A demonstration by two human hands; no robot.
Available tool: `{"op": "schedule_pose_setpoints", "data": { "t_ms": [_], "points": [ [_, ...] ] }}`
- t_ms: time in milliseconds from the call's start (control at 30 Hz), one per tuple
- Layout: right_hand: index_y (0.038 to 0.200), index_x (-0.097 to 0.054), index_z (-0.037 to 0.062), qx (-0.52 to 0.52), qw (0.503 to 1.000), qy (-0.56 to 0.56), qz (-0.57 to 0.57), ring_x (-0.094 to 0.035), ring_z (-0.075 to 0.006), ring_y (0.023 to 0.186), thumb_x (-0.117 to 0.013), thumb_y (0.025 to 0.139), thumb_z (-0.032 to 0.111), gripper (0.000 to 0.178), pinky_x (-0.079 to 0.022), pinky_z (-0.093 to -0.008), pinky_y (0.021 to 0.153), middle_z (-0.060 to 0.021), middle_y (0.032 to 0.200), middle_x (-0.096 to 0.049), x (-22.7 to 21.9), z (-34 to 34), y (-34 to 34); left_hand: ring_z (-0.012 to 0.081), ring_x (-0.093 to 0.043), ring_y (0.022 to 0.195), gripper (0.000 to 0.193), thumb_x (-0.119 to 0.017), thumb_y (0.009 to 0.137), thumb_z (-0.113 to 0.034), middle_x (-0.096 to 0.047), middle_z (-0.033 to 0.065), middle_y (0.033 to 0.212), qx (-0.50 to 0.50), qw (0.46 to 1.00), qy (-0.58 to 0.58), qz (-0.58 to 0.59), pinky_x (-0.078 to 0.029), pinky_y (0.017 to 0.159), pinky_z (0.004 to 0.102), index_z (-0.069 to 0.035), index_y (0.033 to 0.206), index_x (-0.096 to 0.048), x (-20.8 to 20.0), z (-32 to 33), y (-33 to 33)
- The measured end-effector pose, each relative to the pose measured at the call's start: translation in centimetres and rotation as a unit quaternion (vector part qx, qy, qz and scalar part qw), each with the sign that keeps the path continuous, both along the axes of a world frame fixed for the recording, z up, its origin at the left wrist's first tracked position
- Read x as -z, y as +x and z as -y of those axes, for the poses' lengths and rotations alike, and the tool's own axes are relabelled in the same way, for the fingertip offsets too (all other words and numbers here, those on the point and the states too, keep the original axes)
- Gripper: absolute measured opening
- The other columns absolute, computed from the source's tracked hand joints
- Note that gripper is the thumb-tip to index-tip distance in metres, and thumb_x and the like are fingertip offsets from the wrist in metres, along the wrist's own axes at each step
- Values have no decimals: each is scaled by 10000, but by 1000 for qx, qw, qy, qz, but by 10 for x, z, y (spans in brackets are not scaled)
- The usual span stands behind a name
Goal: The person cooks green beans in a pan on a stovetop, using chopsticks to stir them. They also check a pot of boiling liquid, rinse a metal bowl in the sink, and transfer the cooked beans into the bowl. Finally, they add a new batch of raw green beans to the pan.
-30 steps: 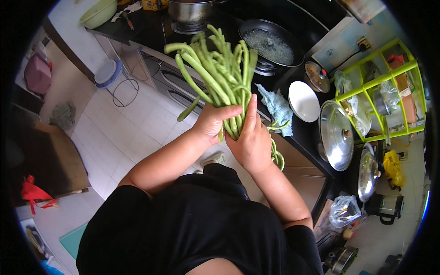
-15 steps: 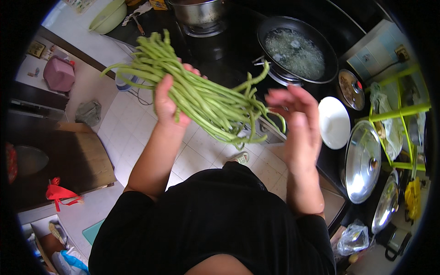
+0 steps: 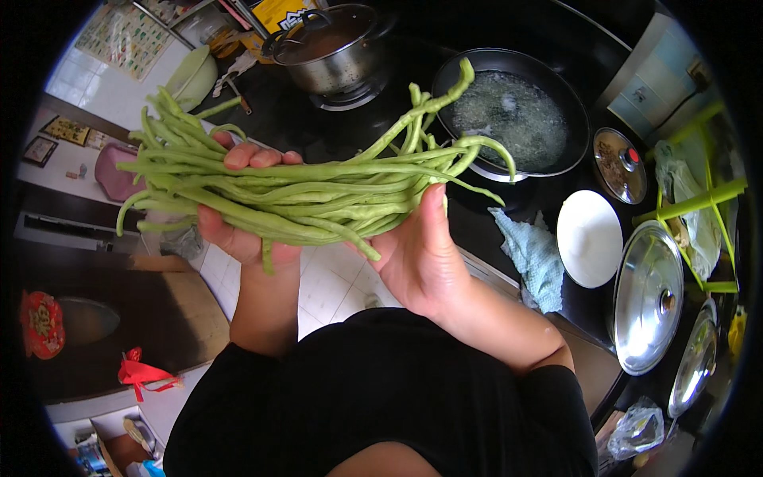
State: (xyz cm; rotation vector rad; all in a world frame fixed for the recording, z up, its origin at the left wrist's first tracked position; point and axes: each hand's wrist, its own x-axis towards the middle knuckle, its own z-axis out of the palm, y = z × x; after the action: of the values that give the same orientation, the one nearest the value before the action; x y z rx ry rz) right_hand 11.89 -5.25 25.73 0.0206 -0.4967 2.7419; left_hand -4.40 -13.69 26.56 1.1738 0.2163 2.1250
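A bundle of long green beans [image 3: 310, 199] lies lengthwise across both hands in front of my body. My left hand [image 3: 230, 234] is wrapped round its left part, thumb on the near side and fingertips over the far side. Toward the right end, my right hand [image 3: 425, 266] cups the bundle from below, its thumb raised against the near side; the other fingers are mostly hidden behind the beans. Curved bean tips reach toward a black pan [image 3: 578, 119] on the stove, which holds bubbling, clear-looking liquid.
A lidded steel pot [image 3: 326, 75] stands on the left burner. To the right are a light blue cloth [image 3: 532, 254], a white bowl [image 3: 590, 238], a glass lid [image 3: 624, 163], a large metal lid [image 3: 644, 302] and a green rack [image 3: 703, 199]. A green basin [image 3: 193, 79] sits far left.
The bundle has swung from slanting to nearly level and moved left. My right hand, apart from it before, now holds its right end. The blue cloth has come into sight.
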Motion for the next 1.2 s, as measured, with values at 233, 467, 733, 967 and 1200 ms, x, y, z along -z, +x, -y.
{"op": "schedule_pose_setpoints", "data": {
  "t_ms": [233, 467, 733, 967, 1200],
  "points": [
    [1186, -429, 31, 129, 988, -41, 71, -473, -261, 1115, -575, 736, 631, 764, -375, -405, 975, -132, 1194, -492, -6, 12, -10, 194, -534, 1010, 575, -628, 768, -360, -548, -3, 1023, 64, 992, -64, 89, -373, 972, 411, -119, 1241, -407, 2, -2, 16],
    [1029, -501, 92, 202, 972, -102, 71, -550, -328, 947, -677, 765, 412, 451, -446, -473, 878, -144, 990, -549, -7, 24, -1, 172, -528, 946, 519, -575, 792, -393, -535, 6, 970, 185, 971, -90, 118, -387, 940, 408, -145, 1230, -445, 14, 10, 20],
    [1014, -535, 82, 209, 961, -130, 128, -568, -306, 861, -674, 771, 222, 313, -491, -442, 808, -149, 930, -590, 11, 47, 6, 178, -509, 914, 581, -642, 729, -406, -522, 1, 939, 259, 944, -163, 124, -409, 890, 385, -158, 1213, -437, 38, 38, 18],
    [953, -525, 27, 250, 952, -107, 140, -578, -223, 759, -627, 782, 130, 224, -497, -356, 736, -126, 860, -609, 18, 72, -11, 204, -516, 954, 653, -651, 726, -413, -532, 14, 994, 299, 925, -172, 157, -411, 913, 400, -142, 1264, -400, 53, 56, -5],
    [938, -522, 9, 248, 949, 9, 193, -558, -237, 724, -574, 806, 242, 273, -479, -369, 759, -121, 768, -560, 35, 83, 5, 289, -356, 1257, 956, -764, 631, -466, -421, 66, 1321, 291, 922, -215, 140, -284, 1057, 459, -130, 1373, -266, 70, 80, -17]
  ]
}}
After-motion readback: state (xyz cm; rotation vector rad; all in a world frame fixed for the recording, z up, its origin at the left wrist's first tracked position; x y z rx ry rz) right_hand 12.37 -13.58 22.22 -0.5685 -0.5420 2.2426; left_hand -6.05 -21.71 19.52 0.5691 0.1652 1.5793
